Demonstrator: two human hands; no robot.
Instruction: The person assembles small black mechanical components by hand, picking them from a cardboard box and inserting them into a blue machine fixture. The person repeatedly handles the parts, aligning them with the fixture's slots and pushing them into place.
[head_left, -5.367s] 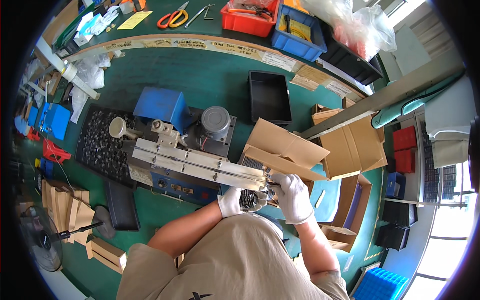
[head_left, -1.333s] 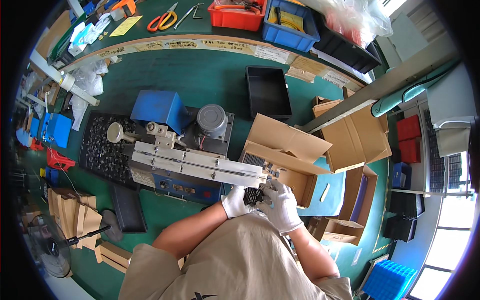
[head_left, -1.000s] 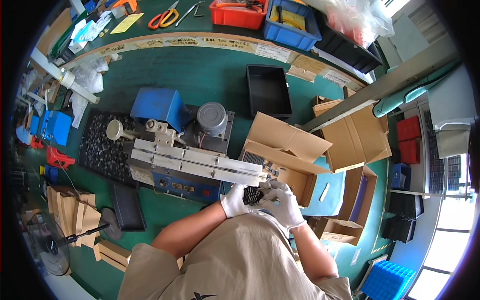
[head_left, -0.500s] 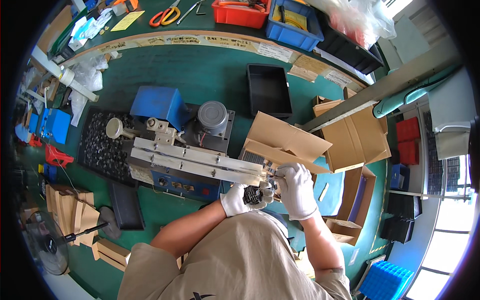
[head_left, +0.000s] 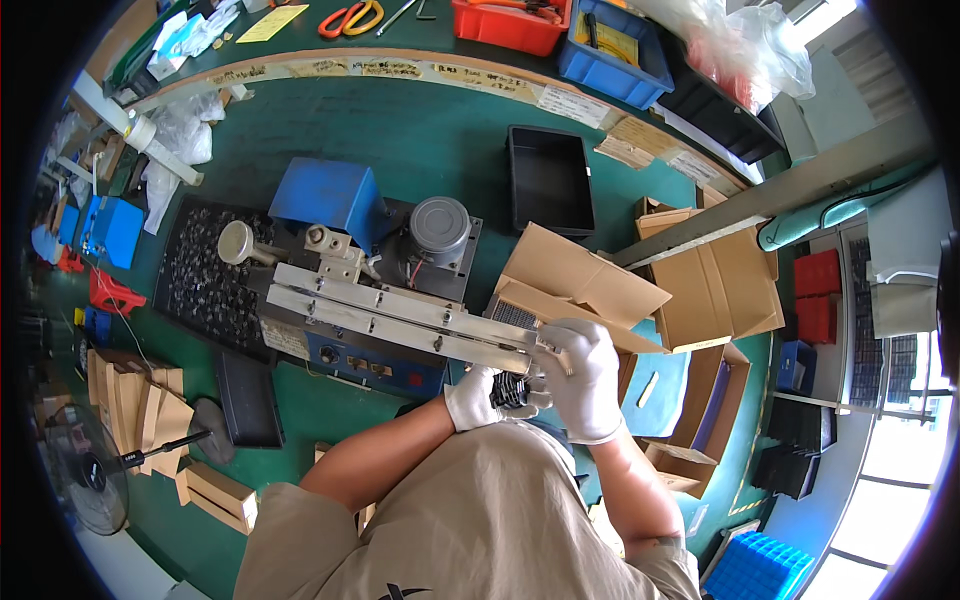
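Observation:
My left hand (head_left: 472, 402), in a white glove, is closed around a cluster of small black parts (head_left: 510, 390) just below the end of the machine's rail. White-gloved too, my right hand (head_left: 586, 382) reaches the right end of the long metal rail (head_left: 400, 318). Its fingers are bent together there, and whatever they pinch is hidden. The rail slopes down to the right across the front of a bench machine with a blue cover (head_left: 325, 200) and a grey round motor (head_left: 440, 224). Beyond the rail's end, an open carton (head_left: 580, 275) holds rows of small dark parts.
A black tray of loose black parts (head_left: 210, 270) lies left of the machine. Another black tray (head_left: 550, 185) stands behind the carton. On the right are an open box (head_left: 730, 410), a blue sheet (head_left: 660, 390) and a slanting metal post (head_left: 700, 232). A fan (head_left: 90, 470) stands lower left.
My right hand has turned and shifted slightly, its back now covering the rail's end more. The left hand stays nearly in place with the black parts. The whole view has shifted a little.

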